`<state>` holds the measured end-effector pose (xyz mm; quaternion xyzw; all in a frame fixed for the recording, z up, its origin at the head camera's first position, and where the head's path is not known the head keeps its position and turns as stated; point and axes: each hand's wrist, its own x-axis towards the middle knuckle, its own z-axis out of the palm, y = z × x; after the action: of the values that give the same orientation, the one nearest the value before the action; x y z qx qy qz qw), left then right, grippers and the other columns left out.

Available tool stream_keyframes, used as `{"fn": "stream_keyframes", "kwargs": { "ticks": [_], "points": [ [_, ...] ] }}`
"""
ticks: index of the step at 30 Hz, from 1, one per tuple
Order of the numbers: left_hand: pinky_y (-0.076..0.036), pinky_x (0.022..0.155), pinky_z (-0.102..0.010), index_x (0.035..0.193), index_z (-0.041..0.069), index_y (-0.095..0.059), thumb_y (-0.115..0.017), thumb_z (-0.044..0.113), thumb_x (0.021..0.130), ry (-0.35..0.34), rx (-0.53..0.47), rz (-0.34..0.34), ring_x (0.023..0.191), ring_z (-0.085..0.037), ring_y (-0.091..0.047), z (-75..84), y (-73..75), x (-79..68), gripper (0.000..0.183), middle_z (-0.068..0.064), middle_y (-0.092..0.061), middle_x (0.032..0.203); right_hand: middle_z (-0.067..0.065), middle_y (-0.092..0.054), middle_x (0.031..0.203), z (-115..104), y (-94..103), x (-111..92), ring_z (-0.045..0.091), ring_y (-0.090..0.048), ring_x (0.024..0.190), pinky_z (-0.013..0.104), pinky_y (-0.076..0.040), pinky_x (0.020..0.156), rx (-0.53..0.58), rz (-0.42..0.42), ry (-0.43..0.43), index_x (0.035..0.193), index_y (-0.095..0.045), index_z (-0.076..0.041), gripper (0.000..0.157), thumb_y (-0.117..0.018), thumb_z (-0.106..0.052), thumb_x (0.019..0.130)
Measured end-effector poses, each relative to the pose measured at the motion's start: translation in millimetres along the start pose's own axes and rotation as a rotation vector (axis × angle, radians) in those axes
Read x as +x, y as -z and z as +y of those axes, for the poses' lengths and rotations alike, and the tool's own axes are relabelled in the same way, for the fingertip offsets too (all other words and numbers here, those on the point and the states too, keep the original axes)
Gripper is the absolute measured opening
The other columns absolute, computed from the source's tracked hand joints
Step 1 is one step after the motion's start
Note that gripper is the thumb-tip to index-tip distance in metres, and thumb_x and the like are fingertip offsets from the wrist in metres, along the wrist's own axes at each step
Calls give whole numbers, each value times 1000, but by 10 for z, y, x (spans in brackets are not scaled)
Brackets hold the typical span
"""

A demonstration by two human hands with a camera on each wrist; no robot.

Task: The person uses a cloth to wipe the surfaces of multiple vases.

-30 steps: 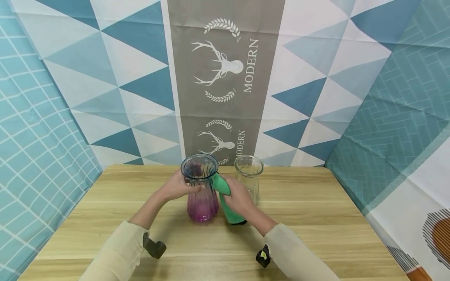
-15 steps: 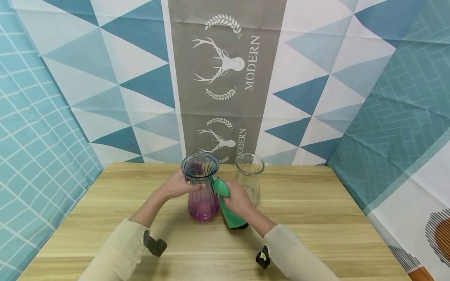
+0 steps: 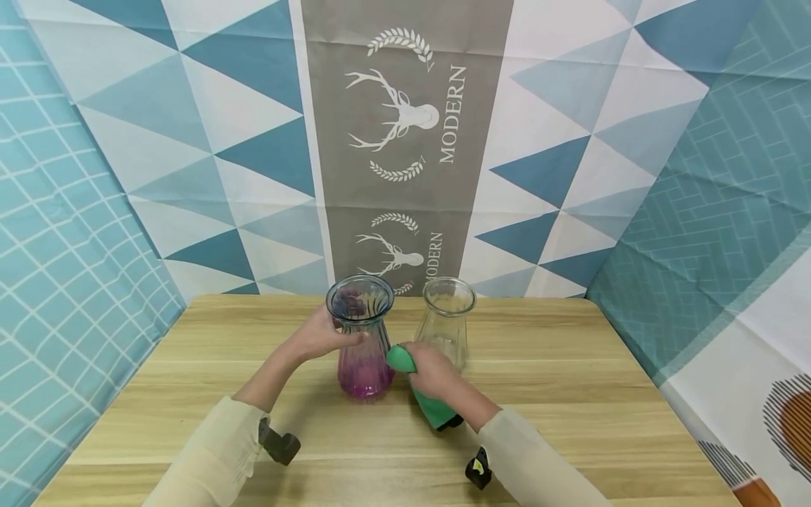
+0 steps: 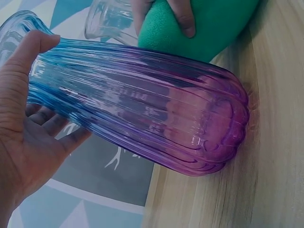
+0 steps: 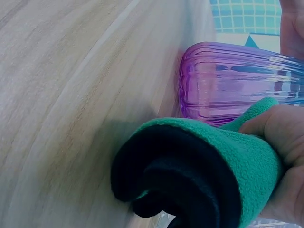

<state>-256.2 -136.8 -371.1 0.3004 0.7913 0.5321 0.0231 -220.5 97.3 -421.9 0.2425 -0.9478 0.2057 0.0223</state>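
A ribbed glass vase (image 3: 365, 370), blue at the flared rim and purple at the base, stands upright on the wooden table. Around its neck my left hand (image 3: 319, 334) curls, thumb on the near side, as the left wrist view shows. My right hand (image 3: 433, 371) grips a folded green cloth (image 5: 256, 166) with a black edge. In the right wrist view the cloth lies against or very close to the vase's side; contact cannot be told for sure. Behind the right hand stands a clear glass vase (image 3: 448, 317), its lower part partly hidden by that hand.
The wooden table (image 3: 570, 408) spreads around both vases. A patterned backdrop (image 3: 405, 162) hangs behind its far edge, with blue tiled cloth (image 3: 70, 232) at the left. Black camera mounts (image 3: 279, 443) sit on both wrists.
My right hand has moved down the right side of the coloured vase and slightly toward me, taking the green cloth along. The left hand and the coloured vase stay in place.
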Motion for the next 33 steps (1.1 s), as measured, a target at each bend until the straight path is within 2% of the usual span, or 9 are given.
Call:
{"fn": "stream_keyframes", "kwargs": {
  "ticks": [4,7,12,19,22,27,33],
  "points": [
    [-50,95,-44,142,18,-28,-77,11,73,5,-4,14,118,-36,-53,-20,-13,-6,85,-17,-49,131,11,-64,110,-5,34,-25,24,-60,99,39,-53,83,50,16,-3,127,-53,-5,53,-62,2,75],
    [-50,96,-44,140,16,-30,-79,13,72,6,12,34,117,-36,-53,-32,-26,-9,85,-17,-50,130,11,-63,111,-26,77,-29,24,-60,97,39,-53,82,99,61,-3,130,-52,-5,54,-61,2,77],
    [-50,95,-45,136,13,-35,-81,17,71,20,41,68,115,-34,-55,-35,-51,-4,80,-16,-53,126,10,-63,113,-91,168,4,23,-61,93,38,-53,75,152,200,-6,132,-50,-9,57,-61,1,78],
    [-52,92,-43,132,11,-37,-81,20,71,28,74,74,111,-32,-57,-39,-58,-1,75,-16,-55,121,8,-61,123,-192,235,51,24,-61,100,40,-53,80,206,377,5,134,-49,-12,61,-63,1,77],
    [-51,92,-43,135,12,-36,-80,19,72,23,70,66,112,-32,-57,-45,-57,-2,77,-15,-55,122,10,-61,124,-216,225,54,25,-61,104,40,-54,83,160,427,59,133,-50,-10,61,-67,1,75],
    [-51,94,-44,138,13,-34,-80,17,72,10,58,63,114,-32,-56,-42,-59,-2,80,-15,-54,126,9,-62,124,-217,180,47,25,-61,108,38,-53,90,13,481,167,129,-53,-9,62,-72,0,71],
    [-49,96,-47,139,13,-32,-80,17,73,4,47,60,116,-34,-54,-19,-54,-4,81,-17,-52,126,9,-62,122,-184,117,18,26,-61,107,40,-53,89,-44,439,163,128,-53,-10,60,-71,-2,72]
  ]
}}
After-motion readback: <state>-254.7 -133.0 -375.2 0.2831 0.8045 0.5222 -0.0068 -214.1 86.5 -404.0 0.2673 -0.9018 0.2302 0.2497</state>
